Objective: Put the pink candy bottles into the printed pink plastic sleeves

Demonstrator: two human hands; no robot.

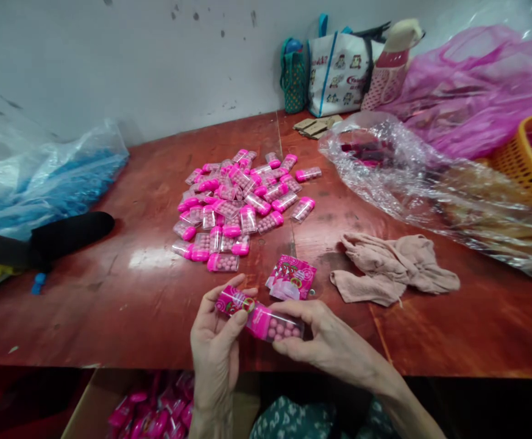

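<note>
My left hand (215, 344) pinches a pink printed label sleeve (230, 299) between thumb and fingers. My right hand (327, 335) grips the clear end of a small candy container (286, 328) with pink balls inside and a pink cap. The sleeve meets the container at its cap end; whether the cap is partly inside it I cannot tell. Just beyond my hands lies a small stack of the same printed sleeves (300, 275). Farther back, a heap of similar pink-capped candy containers (236, 204) is spread on the red-brown table (138, 305).
Below the table edge, a cardboard box (85, 405) contains pink packs (156, 414). A beige cloth (393, 268) lies at right, near clear plastic film (398, 177) and a yellow basket (517, 161). A bag of blue pieces (60, 183) and a black object (76, 235) are at left.
</note>
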